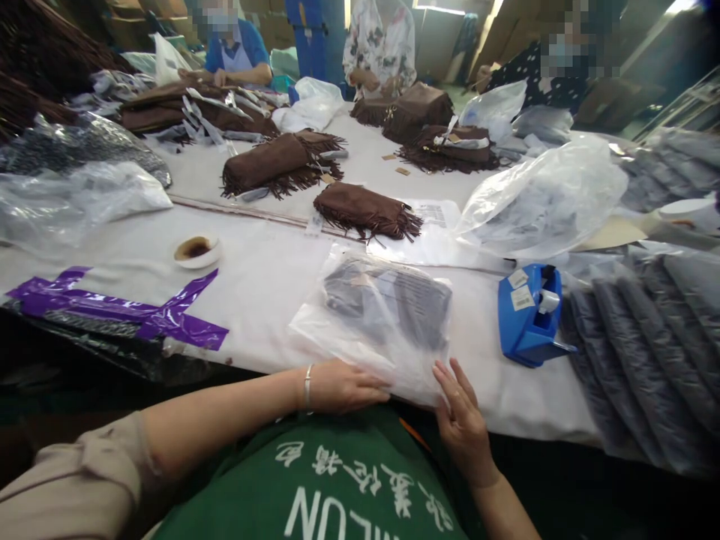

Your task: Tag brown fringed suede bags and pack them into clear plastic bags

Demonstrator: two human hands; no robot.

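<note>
Your left hand (pixel 344 386) lies open and flat on the clear plastic bag (pixel 307 330); your right hand (pixel 464 420) is spread, fingertips on its edge, not gripping; flat palms keep the plastic smooth; the bag, holding a folded dark-grey garment (pixel 388 300), sits at the worktop's (pixel 264 281) near edge, left of a blue tape dispenser (pixel 529 319).

apron (pixel 315 480): green, white lettering | sleeve (pixel 73 472): beige | bangle (pixel 307 388): silver
</note>
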